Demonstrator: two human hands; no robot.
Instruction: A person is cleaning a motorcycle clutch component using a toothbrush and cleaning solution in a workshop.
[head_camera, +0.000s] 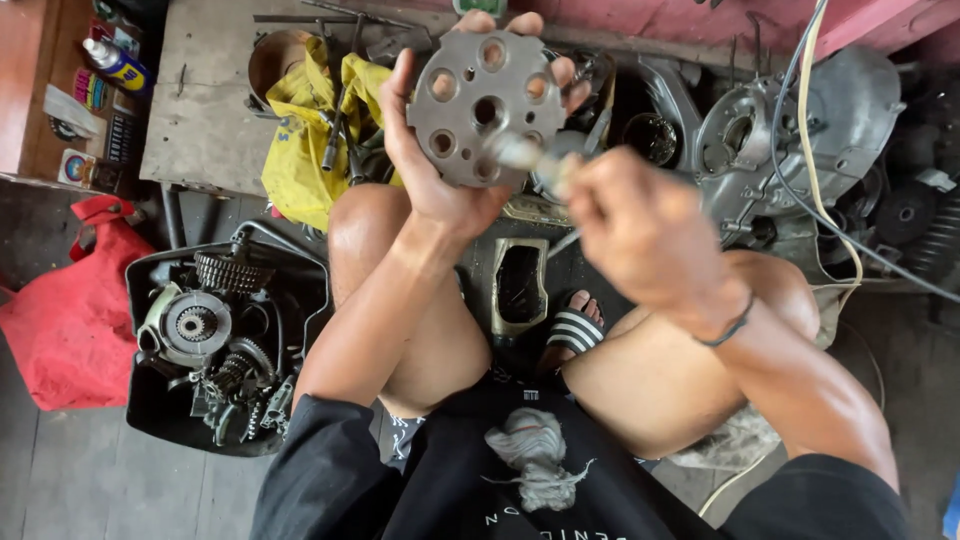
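I sat low with my knees apart, so my work hung over the gap between them. My left hand (440, 165) gripped a round grey metal plate (487, 105), ringed with holes and notched at the rim (it looked like a clutch part). My palm lay behind its lower left edge and my fingertips curled over the top and right rim, which turned its flat face up toward me and kept the holes open to view.

My right hand (640, 230) was closed around a small tool (525, 155) whose pale tip met the plate's lower edge. Hand and tool were both blurred, so I could not tell what sort of tool it was. A dark band sat on that wrist.

To my left a black tray (150, 400) held gears and other oily engine parts, close enough to reach without standing. A red cloth bag (70, 320) lay just beside it. Ahead, a yellow rag (300, 140) draped off a grey board with several long tools resting on it. To my right stood an engine casing (800, 130), a yellow cable (810, 120) trailing across it. On the floor between my legs sat a small rectangular metal cover (520, 285), next to my striped sandal (575, 328). A wad of grey cotton waste (535, 455) rested in my lap, handy for wiping.
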